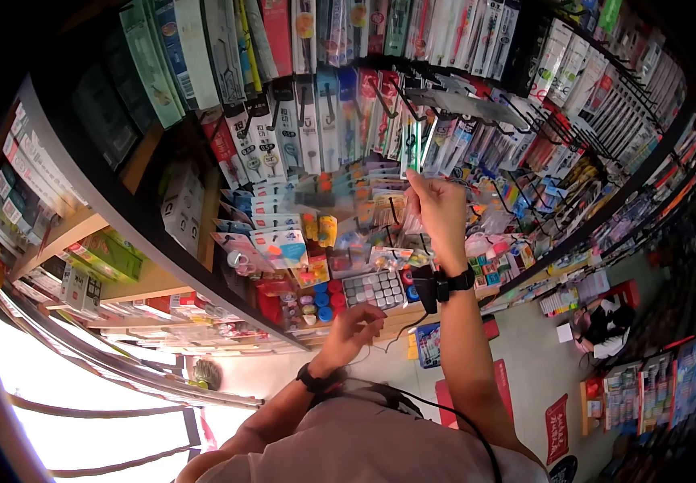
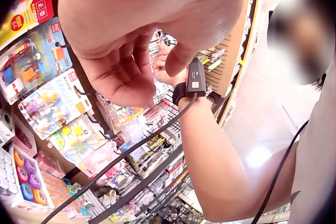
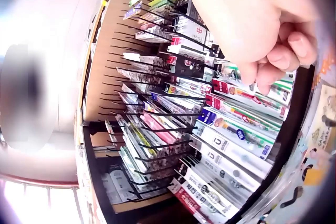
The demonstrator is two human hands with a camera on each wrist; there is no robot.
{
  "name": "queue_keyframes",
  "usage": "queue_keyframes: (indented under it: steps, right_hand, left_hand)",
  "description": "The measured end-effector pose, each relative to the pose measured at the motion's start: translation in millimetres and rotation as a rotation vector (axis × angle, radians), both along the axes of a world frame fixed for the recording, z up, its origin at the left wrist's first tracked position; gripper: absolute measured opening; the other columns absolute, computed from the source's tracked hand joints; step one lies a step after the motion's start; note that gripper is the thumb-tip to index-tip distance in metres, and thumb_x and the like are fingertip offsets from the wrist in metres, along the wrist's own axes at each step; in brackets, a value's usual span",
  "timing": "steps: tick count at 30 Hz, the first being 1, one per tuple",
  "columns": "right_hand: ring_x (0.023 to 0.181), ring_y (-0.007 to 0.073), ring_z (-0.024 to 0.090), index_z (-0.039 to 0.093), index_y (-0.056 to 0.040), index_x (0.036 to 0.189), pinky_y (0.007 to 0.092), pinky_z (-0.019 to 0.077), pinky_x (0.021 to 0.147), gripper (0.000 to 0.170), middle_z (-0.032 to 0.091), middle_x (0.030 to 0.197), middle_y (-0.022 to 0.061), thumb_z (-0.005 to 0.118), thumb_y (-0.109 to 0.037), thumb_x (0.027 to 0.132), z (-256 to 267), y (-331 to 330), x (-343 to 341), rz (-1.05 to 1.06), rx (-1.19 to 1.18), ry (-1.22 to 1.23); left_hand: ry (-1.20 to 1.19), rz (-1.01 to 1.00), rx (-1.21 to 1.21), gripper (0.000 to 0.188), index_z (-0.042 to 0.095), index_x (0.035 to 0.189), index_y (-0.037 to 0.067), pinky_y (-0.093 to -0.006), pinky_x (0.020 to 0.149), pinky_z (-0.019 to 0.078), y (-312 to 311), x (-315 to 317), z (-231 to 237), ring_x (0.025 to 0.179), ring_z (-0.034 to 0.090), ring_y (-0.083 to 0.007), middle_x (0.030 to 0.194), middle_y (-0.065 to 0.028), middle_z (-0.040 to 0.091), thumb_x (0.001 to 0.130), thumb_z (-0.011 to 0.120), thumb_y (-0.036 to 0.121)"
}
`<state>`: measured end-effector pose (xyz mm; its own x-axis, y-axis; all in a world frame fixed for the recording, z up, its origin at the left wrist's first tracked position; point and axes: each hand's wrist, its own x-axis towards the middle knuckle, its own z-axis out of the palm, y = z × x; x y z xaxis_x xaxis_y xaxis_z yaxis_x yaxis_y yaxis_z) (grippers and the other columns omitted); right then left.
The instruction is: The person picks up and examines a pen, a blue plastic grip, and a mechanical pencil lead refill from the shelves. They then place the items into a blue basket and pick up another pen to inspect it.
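At the hanging rack, my right hand (image 1: pixel 441 213) is raised with its thumb pointing up and its other fingers curled. Its thumb and fingertips pinch a slim clear pen pack with green edging (image 1: pixel 411 151). In the right wrist view the curled fingers (image 3: pixel 283 56) overlap the row of pen packs (image 3: pixel 244 129) on black hooks. Lower down, in front of my body, my left hand (image 1: pixel 352 330) hangs loosely curled, holding nothing. The left wrist view shows it near carded goods, among them an "Animal Erasers" card (image 2: pixel 55 103).
Black hooks (image 3: pixel 163 142) jut out from the rack. Below the cards stand a tray of pale square items (image 1: pixel 372 287) and round colourful tubs (image 1: pixel 329 299). A wooden shelf (image 1: pixel 142 282) is at left. Another person (image 1: pixel 606 326) is at lower right. A cable (image 2: pixel 121 158) runs between my wrists.
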<state>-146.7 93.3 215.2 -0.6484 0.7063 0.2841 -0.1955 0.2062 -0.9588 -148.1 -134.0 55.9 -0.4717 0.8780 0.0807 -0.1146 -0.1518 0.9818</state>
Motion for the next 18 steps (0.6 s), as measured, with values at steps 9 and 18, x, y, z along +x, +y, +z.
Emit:
queue_keyframes:
  steps: [9,18]
  right_hand:
    - [0.042,0.0109,0.047,0.071,-0.0015,0.066,0.0277,0.0349,0.043,0.041,0.058,0.05,0.0041,0.081,-0.038,0.081,-43.0,-23.7,58.4,-0.332,0.414,-0.109]
    - [0.044,0.0133,0.053,0.064,0.0011,0.063,0.0309,0.0412,0.047,0.04,0.057,0.05,0.0075,0.081,-0.03,0.08,-213.0,-70.2,251.3,-0.516,0.098,-0.661]
  left_hand:
    - [-0.05,-0.081,-0.018,0.017,0.06,0.107,-0.005,-0.0246,0.06,0.0493,-4.4,0.3,-16.2,0.075,0.06,-0.0115,0.084,-0.0073,0.061,0.096,0.053,0.005]
    - [-0.028,-0.325,-0.176,0.015,0.061,0.107,-0.004,-0.0242,0.059,0.0487,33.9,27.2,-44.7,0.075,0.06,-0.0112,0.084,-0.007,0.063,0.097,0.058,0.007]
